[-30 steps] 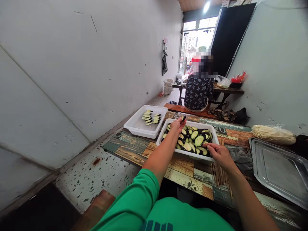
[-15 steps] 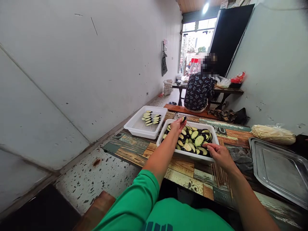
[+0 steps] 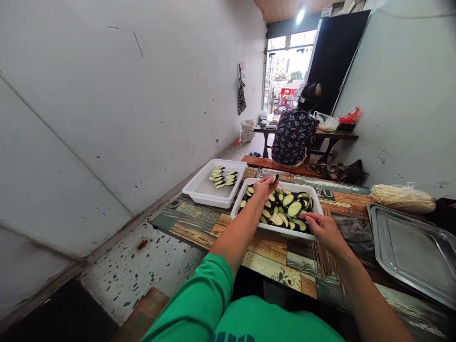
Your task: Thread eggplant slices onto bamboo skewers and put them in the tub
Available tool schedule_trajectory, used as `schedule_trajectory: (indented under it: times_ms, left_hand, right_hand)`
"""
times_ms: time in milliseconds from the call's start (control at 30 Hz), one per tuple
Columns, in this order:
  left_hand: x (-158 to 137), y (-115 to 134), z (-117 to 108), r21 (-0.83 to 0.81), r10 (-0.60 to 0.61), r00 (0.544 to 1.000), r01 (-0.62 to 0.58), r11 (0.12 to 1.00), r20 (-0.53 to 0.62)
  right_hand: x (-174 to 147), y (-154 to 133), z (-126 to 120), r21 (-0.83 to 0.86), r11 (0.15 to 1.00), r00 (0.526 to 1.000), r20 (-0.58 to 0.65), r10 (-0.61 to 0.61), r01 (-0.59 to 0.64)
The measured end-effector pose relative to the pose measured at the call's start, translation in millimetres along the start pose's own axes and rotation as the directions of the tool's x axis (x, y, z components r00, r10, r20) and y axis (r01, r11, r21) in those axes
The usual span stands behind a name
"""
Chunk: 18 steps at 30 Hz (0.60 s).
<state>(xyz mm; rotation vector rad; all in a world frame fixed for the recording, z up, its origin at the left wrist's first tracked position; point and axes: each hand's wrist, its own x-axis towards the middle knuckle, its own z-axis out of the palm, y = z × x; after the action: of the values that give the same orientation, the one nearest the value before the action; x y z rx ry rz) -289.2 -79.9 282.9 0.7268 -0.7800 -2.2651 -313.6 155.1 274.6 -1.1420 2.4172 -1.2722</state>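
My left hand (image 3: 262,188) is closed round an eggplant slice (image 3: 274,179) above the far side of a white tub (image 3: 240,202). A thin wooden skewer slants from that slice toward my right hand (image 3: 323,229), whose fingers pinch its near end by the tub's right corner. Cut eggplant slices (image 3: 295,208), pale green with dark skin, are heaped in this tub. In a second white tub (image 3: 210,198) to the left lie skewered eggplant slices (image 3: 231,179) in short rows. Loose skewers (image 3: 323,259) lie on the table beneath my right wrist.
Metal trays (image 3: 413,247) are stacked at the right of the patterned wooden table (image 3: 199,213). Behind them lies a bag of enoki mushrooms (image 3: 402,198), with a dark crumpled plastic bag (image 3: 356,235) nearer. A person (image 3: 292,137) sits on a bench beyond the table, back turned.
The view has shifted slightly. Both hands keep nearly the same positions over the tub, with the same slice and skewer held.
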Motion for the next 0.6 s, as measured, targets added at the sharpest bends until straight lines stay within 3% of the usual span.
schedule_trajectory:
  times_ms: [400, 600]
  left_hand:
    - [-12.7, -5.4, 3.4, 0.066, -0.045, 0.995, 0.039, 0.997, 0.094]
    - [-27.1, -24.4, 11.8, 0.257, -0.159, 0.964, 0.101, 0.961, 0.215]
  right_hand:
    - [-2.7, -4.1, 0.1, -0.017, 0.999, 0.999, -0.034, -0.034, 0.033]
    - [-0.6, -0.4, 6.9, -0.005, 1.000, 0.992, -0.130, 0.005, -0.006]
